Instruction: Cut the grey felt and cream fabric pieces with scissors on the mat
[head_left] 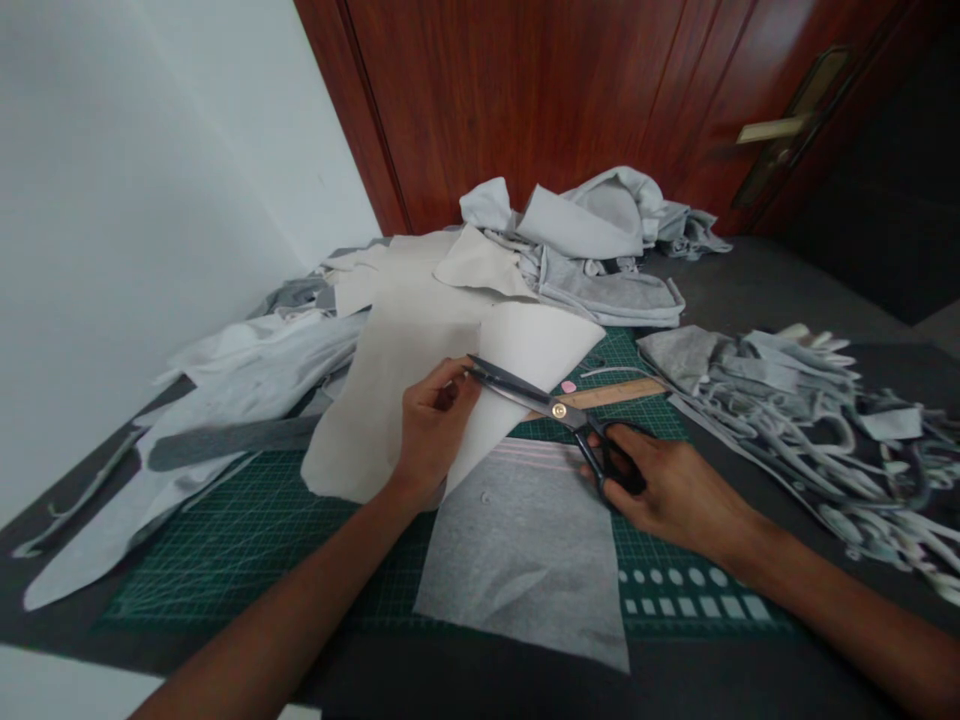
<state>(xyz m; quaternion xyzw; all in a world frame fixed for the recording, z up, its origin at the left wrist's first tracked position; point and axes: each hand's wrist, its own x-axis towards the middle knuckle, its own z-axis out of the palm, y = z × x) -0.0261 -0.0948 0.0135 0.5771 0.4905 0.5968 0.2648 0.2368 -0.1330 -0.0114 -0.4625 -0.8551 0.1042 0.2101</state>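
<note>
My right hand (pixel 667 490) grips the black handles of a pair of scissors (pixel 551 408), whose blades point left and lie across a sheet of white fabric (pixel 457 375). My left hand (pixel 431 425) pinches the edge of that white fabric right at the blade tips. The fabric lies on a green cutting mat (pixel 247 520). A grey square of cloth (pixel 525 540) rests on the mat just in front of both hands. A wooden ruler (pixel 619 392) lies behind the scissors, with a small pink piece (pixel 568 386) beside it.
A heap of grey and white garments (pixel 592 235) sits at the back near a red-brown door (pixel 562 90). Cut grey strips (pixel 817 420) pile up on the right. More pale cloth pieces (pixel 225 380) spread along the left by a white wall.
</note>
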